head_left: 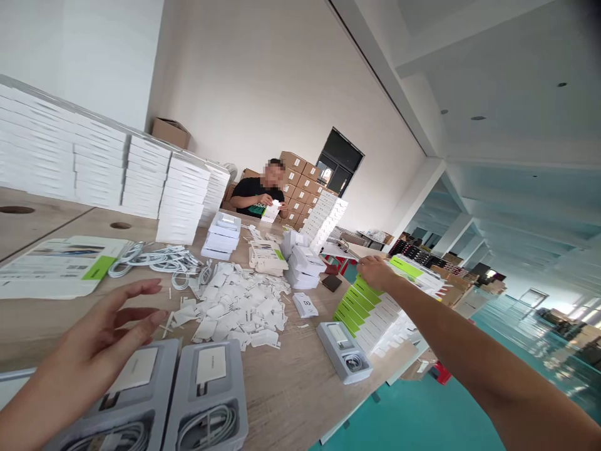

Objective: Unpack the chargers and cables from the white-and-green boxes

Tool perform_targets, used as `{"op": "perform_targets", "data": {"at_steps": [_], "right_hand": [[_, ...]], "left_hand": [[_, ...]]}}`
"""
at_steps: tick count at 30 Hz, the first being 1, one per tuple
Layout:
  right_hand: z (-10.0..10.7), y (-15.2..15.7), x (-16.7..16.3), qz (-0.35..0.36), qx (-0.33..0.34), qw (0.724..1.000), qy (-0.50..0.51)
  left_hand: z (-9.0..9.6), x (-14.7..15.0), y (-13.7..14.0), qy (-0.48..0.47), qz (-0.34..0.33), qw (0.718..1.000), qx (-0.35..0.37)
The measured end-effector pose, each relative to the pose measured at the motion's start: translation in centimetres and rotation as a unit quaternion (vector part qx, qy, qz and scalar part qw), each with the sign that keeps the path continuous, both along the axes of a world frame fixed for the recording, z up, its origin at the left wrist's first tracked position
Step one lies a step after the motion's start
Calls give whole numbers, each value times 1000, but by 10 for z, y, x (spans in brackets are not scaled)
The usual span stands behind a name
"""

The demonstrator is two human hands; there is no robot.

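Note:
My left hand (119, 329) is held over the grey trays at the lower left, with its fingers apart and nothing in them. Below it lies a grey tray (162, 388) with a white card and a coiled white cable. Beside that sits a second tray (239, 401), fitted out the same way. On the right, my right hand (374, 274) is at the top of a stack of white and green boxes (364, 307), its fingers curled over the edge of a top box (406, 267). Its fingertips are partly hidden. At the foot of the stack is another filled tray (345, 354).
Loose white cables (162, 258) and a pile of small white paper pieces (239, 300) lie mid-table. Flat box sleeves (61, 266) are at left. Tall stacks of white boxes (183, 197) line the back. A person (258, 197) across the table handles a white box.

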State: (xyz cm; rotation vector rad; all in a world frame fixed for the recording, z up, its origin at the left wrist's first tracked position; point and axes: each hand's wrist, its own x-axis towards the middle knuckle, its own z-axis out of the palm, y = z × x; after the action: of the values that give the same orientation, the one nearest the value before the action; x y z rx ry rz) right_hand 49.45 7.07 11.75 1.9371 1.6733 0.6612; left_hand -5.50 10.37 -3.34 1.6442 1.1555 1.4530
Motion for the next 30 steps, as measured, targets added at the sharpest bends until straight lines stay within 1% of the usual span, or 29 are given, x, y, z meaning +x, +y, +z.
{"op": "perform_targets", "data": {"at_steps": [2,4,6,8,9,11,12,14,16,18,19,20,21,23,26,28,30], "right_hand": [[-3,5,-11,6,11,1000,14],[-12,15,-30,28,25,999,35],[-29,28,-56,66,32,995,71],[-52,43,-89,113,22,986,119],[-64,49,-107,137,12,980,146],[-89,61,-146,184,-13,964,193],[-100,66,-166,207,-24,953,219],[-118,74,-209,249,-37,920,301],[-128,83,-254,289,-41,863,411],[-132,96,-302,328,-44,804,493],[-132,105,-328,348,-47,787,508],[-133,115,-354,366,-48,777,510],[-133,127,-380,379,-51,773,507],[-137,156,-430,397,-56,772,494],[-149,198,-492,417,-70,780,461],[-160,218,-520,423,-85,792,431],[-171,228,-536,425,-107,806,399]], "left_hand": [[0,-4,-2,15,-55,998,-19],[1,-6,-3,27,-68,997,-21],[2,-6,-4,65,-82,994,-14],[2,-7,-5,158,-101,982,-14],[1,-8,-6,214,-104,971,-8],[0,-9,-10,312,-96,945,21],[-1,-9,-13,345,-88,933,46],[-4,-9,-17,380,-90,917,84],[-7,-8,-18,397,-94,907,107],[-8,-8,-18,406,-94,902,111],[-7,-8,-18,409,-97,901,105],[-6,-8,-19,411,-108,900,93],[-3,-8,-20,409,-129,900,76],[2,-10,-22,397,-192,897,32],[9,-11,-24,371,-297,880,-24],[11,-11,-21,376,-353,856,-49],[11,-10,-14,387,-400,829,-55]]}}
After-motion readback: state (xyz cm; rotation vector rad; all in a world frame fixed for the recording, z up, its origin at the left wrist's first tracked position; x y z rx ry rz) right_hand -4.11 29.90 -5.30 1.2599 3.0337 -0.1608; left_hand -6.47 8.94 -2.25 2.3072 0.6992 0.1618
